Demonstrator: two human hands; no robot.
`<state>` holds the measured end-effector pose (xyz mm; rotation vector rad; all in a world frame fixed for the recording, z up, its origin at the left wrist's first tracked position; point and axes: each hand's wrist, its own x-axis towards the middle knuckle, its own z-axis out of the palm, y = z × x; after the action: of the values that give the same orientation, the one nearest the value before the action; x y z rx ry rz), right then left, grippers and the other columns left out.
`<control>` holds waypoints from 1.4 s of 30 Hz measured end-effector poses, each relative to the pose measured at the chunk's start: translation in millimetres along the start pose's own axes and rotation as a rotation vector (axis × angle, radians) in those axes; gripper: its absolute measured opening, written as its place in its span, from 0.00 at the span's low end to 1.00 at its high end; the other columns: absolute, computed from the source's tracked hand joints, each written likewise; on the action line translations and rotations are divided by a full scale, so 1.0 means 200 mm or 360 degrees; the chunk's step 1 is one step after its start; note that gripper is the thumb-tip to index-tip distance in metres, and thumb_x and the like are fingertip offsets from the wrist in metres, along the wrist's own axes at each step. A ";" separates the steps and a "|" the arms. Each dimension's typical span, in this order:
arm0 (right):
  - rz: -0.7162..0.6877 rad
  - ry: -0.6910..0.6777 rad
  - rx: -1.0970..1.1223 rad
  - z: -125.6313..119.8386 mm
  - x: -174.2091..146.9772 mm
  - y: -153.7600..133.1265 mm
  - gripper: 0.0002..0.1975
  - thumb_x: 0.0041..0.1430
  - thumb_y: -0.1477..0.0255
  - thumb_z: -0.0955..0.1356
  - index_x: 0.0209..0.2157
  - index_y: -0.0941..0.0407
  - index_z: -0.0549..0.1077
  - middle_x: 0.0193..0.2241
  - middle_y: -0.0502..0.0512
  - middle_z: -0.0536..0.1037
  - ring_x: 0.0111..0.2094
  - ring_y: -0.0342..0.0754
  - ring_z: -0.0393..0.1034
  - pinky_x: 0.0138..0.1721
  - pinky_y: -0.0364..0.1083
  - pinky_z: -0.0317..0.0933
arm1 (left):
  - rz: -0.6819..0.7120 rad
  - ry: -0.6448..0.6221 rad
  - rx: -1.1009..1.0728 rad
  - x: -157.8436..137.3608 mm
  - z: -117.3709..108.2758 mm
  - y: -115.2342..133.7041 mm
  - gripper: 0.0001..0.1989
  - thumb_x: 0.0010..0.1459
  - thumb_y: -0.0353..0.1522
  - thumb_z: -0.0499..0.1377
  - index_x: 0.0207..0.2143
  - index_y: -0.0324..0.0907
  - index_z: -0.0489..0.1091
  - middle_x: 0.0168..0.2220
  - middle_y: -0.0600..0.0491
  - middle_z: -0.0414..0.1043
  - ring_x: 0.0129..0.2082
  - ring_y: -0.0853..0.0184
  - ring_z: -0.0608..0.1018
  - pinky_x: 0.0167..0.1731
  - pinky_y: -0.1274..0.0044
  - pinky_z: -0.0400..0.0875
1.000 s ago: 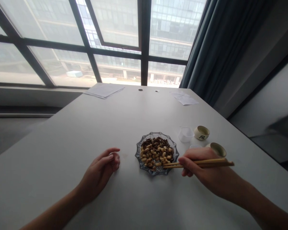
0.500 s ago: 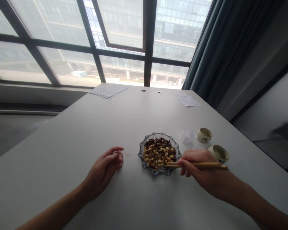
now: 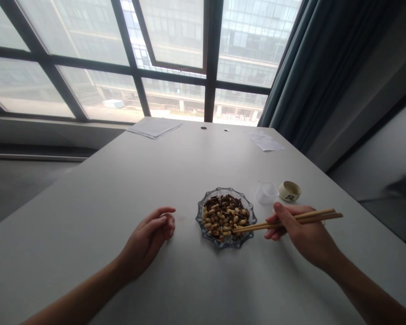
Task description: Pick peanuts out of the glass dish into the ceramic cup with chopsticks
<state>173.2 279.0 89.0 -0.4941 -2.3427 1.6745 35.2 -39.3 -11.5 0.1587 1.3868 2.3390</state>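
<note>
Between my hands stands a scalloped glass dish [image 3: 200, 222] with peanuts [image 3: 219, 220] in front and thin dark brown sticks or seeds [image 3: 229, 200] behind them. My right hand [image 3: 296, 223] is closed around a pair of wooden chopsticks [image 3: 306, 217]. Their tips reach over the dish's rim into the near right part of the peanuts; whether they pinch one I cannot make out. To the left of the dish my left hand [image 3: 154, 237] rests at the table, apart from the dish. Its index finger is stretched out, the others loosely curled, holding nothing.
Behind my right hand are a clear plastic cup [image 3: 267, 193] and a small cream bowl [image 3: 289, 191] with a dark character. Papers lie at the far left [image 3: 154, 127] and far right [image 3: 266, 141] of the white table [image 3: 189, 167]. Windows and a dark curtain [image 3: 301, 76] stand beyond.
My right hand has drawn back to the right and the chopsticks now slant up toward their rear ends. It now hides the nearer cream bowl. My left hand stays in place.
</note>
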 end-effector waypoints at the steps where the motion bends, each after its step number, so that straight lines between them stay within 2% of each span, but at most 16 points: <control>1: 0.0014 0.0019 0.0026 -0.01 0.00 0.00 0.27 0.61 0.49 0.68 0.29 0.61 0.79 0.21 0.61 0.82 0.22 0.50 0.79 0.25 0.44 0.75 | -0.0003 0.0005 0.0000 0.00 0.00 0.00 0.09 0.57 0.29 0.64 0.41 0.39 0.78 0.27 0.51 0.71 0.28 0.66 0.70 0.29 0.76 0.67; 4: 0.0002 0.0023 0.0067 -0.05 0.00 0.01 0.27 0.60 0.48 0.69 0.29 0.61 0.79 0.21 0.61 0.82 0.22 0.51 0.79 0.25 0.45 0.75 | -0.0004 0.0026 0.0003 0.00 0.01 0.01 0.09 0.56 0.30 0.65 0.41 0.39 0.78 0.26 0.51 0.71 0.28 0.66 0.70 0.29 0.76 0.68; 7: -0.0062 -0.0071 0.0039 -0.07 -0.01 0.02 0.26 0.61 0.50 0.69 0.31 0.61 0.81 0.22 0.61 0.82 0.23 0.51 0.79 0.26 0.46 0.75 | -0.0007 0.0044 0.0014 0.00 0.02 0.01 0.09 0.56 0.30 0.65 0.41 0.40 0.78 0.26 0.51 0.71 0.27 0.66 0.70 0.29 0.77 0.68; 14: -0.0190 -0.0451 -0.0411 -0.05 -0.04 -0.03 0.20 0.65 0.58 0.69 0.27 0.57 0.81 0.26 0.56 0.82 0.27 0.48 0.77 0.30 0.43 0.70 | -0.0011 0.0069 0.0043 0.00 0.03 0.01 0.10 0.55 0.30 0.65 0.40 0.39 0.78 0.26 0.51 0.71 0.27 0.66 0.70 0.29 0.77 0.68; 23: -0.0235 -0.0393 -0.0597 -0.01 -0.05 -0.02 0.23 0.68 0.57 0.66 0.26 0.56 0.80 0.24 0.55 0.81 0.27 0.47 0.76 0.30 0.44 0.67 | -0.0004 0.0020 0.0030 0.00 0.01 0.01 0.09 0.57 0.30 0.64 0.41 0.39 0.78 0.27 0.51 0.71 0.27 0.66 0.70 0.29 0.76 0.67; 34: -0.0459 -0.0486 -0.0833 0.07 -0.07 -0.15 0.24 0.70 0.60 0.63 0.21 0.55 0.73 0.21 0.49 0.77 0.24 0.44 0.72 0.29 0.44 0.60 | -0.0002 -0.0022 0.0028 0.00 -0.01 0.00 0.09 0.59 0.29 0.62 0.42 0.40 0.78 0.27 0.51 0.71 0.28 0.66 0.70 0.30 0.76 0.68; 39: -0.0456 -0.0445 -0.0801 0.09 -0.06 -0.15 0.26 0.71 0.58 0.61 0.21 0.56 0.73 0.19 0.50 0.76 0.23 0.43 0.72 0.28 0.44 0.61 | -0.0005 -0.0009 0.0013 0.01 0.00 0.00 0.09 0.57 0.29 0.64 0.41 0.39 0.78 0.27 0.51 0.71 0.27 0.66 0.69 0.29 0.76 0.67; 42: -0.0381 -0.0408 -0.0658 0.08 -0.03 -0.12 0.27 0.71 0.56 0.61 0.24 0.56 0.75 0.20 0.52 0.77 0.22 0.44 0.73 0.27 0.43 0.64 | -0.0004 -0.0007 0.0010 0.01 0.01 0.00 0.09 0.57 0.29 0.64 0.41 0.39 0.78 0.26 0.51 0.71 0.27 0.66 0.70 0.29 0.76 0.67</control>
<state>170.1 255.3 105.8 -0.0548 -2.8163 1.2100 33.7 -38.0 -10.7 0.1642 1.3915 2.3312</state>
